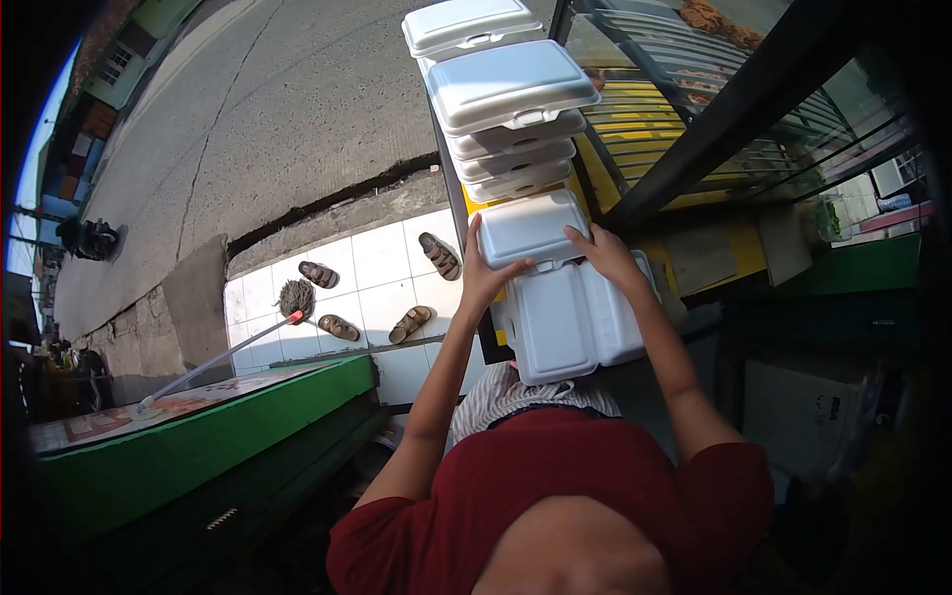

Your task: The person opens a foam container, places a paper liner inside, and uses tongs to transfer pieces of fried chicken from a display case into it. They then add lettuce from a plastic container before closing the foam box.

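Observation:
A closed white foam box [531,226] lies in front of the stacks, with my left hand [486,273] gripping its left side and front corner. My right hand [607,256] holds its right front corner, thumb and fingers at the edge. Nearer to me, an opened white foam container [553,322] lies flat with its two halves spread, partly under the closed box and my right forearm. Behind the held box rises a stack of closed foam boxes [514,87], and another stack [468,26] stands farther back.
A glass case [684,109] with a black frame and metal racks stands at the right. Green counters [218,416] flank both sides. On the white tiles [382,273] at the left are several sandals [439,256] and a mop [296,297]; a road lies beyond.

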Tool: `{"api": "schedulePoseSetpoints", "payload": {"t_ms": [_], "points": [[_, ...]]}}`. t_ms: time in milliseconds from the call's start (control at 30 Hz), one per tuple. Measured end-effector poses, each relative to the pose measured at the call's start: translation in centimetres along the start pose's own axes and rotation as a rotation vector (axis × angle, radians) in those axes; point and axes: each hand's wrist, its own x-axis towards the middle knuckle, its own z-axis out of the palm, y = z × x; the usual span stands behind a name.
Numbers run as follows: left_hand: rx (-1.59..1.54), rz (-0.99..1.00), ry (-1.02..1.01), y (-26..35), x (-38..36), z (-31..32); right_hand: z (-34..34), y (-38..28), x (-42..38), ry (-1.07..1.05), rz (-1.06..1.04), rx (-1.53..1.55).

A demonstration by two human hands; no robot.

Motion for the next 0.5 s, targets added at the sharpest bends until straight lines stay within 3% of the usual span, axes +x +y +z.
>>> {"api": "schedulePoseSetpoints", "payload": {"t_ms": [300,500], "points": [[0.233,0.135,0.148,-1.3,-0.5,1.5,-0.2,-0.7,0.0,0.055,-0.123,0.04],[0.141,0.138,0.158,-1.0,-0.8,1.8,0.0,-0.2,0.4,0.079,-0.167,0.028]]}}
